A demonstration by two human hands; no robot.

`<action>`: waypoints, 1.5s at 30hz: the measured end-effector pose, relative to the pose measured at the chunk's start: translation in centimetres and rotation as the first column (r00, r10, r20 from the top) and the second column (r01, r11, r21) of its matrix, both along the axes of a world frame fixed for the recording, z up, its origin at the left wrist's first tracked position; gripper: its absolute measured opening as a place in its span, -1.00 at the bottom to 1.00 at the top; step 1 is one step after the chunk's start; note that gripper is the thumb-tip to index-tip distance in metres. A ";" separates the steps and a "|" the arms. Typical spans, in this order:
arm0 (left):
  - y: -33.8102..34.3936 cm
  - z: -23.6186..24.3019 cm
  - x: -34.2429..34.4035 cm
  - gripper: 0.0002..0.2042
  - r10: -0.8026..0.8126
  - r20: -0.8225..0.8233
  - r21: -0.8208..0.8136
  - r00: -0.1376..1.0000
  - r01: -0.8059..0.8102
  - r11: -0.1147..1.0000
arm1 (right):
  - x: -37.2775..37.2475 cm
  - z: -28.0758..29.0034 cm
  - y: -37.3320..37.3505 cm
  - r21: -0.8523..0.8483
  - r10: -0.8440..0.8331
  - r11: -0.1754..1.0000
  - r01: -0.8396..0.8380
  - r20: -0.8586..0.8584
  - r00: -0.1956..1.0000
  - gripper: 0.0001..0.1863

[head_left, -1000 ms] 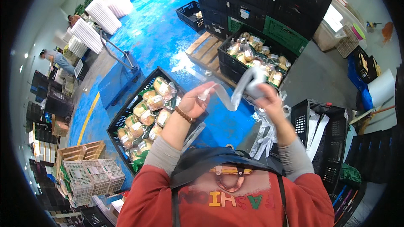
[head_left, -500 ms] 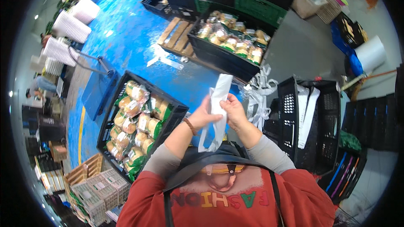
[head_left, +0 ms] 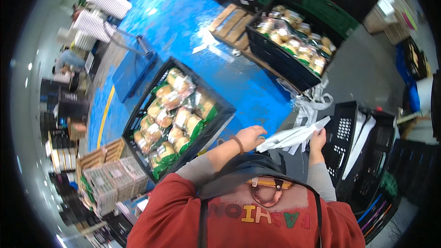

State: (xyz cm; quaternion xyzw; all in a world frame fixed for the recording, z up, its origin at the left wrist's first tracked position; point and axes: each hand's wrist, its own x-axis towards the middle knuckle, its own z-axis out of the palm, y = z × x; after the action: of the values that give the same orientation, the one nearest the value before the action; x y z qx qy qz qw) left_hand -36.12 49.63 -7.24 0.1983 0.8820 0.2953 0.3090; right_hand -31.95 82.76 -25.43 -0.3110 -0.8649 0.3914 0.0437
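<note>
A white plastic bag (head_left: 294, 136), long and folded narrow, stretches between my hands in front of my waist. My right hand (head_left: 318, 141) pinches its right end between thumb and fingers. My left hand (head_left: 249, 138), wearing a brown bracelet at the wrist, is beside the bag's left end, its fingers out and apparently off the plastic. More white plastic bags (head_left: 317, 97) hang in a loose bunch just beyond my right hand. To the left stands a black crate (head_left: 219, 115) filled with clear-and-green packs of round tan produce (head_left: 161, 117).
Another black crate (head_left: 280, 59) of similar packs rests on a wooden pallet (head_left: 233, 24) ahead. At right, a black crate (head_left: 341, 131) holds white strips. A blue platform scale (head_left: 133, 76) stands on the blue floor at left, with pale stacked baskets (head_left: 112, 181) nearer me.
The white bag went from upright between both hands to lying sideways. My right hand carried its end to the right, and my hands moved apart. The whole view shifted.
</note>
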 end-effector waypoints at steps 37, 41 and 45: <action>-38.5 -6.7 3.0 -0.34 0.592 -0.450 -0.219 0.669 -0.725 0.653 | -17.6 10.1 -53.1 0.548 0.995 -0.091 -0.831 0.087 -0.052 -0.50; -38.8 -7.6 6.0 -0.34 0.480 -0.451 -0.331 0.752 -0.641 0.692 | -15.7 12.0 -54.6 0.519 0.992 -0.123 -0.846 0.038 -0.121 -0.40; -38.7 -7.5 6.7 -0.32 0.542 -0.594 -0.330 0.595 -0.794 0.510 | -13.0 10.6 -56.7 0.416 0.987 -0.121 -0.901 -0.048 -0.155 -0.35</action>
State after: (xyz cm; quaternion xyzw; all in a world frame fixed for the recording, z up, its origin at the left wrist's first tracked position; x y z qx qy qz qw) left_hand -29.38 10.97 -14.74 -0.2114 0.9750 0.0676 0.0140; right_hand -44.99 26.05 -14.80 0.5150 -0.8219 0.2330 -0.0705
